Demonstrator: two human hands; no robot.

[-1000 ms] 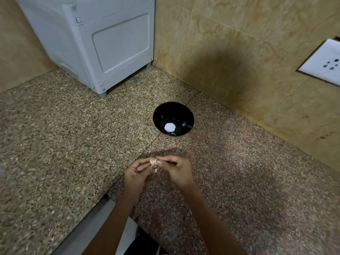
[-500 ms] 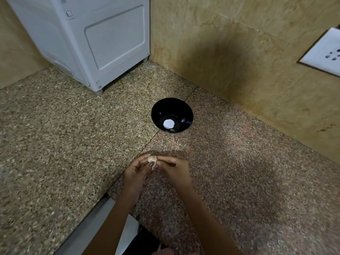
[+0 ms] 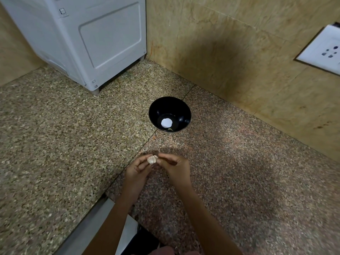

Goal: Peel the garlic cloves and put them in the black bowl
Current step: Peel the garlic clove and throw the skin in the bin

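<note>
both hands pinching one garlic clove point(image 3: 152, 159) over the granite counter point(image 3: 239, 172), left hand point(image 3: 137, 171) and right hand point(image 3: 174, 169) fingertips meeting on it. black bowl point(image 3: 181, 115) sits beyond, maybe one clove inside.

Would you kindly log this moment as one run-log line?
step: peeling | left hand: holds garlic clove | right hand: picking skin | black bowl: beyond hands

Glossy black bowl point(image 3: 156, 111), speckled granite counter point(image 3: 55, 144)
</note>
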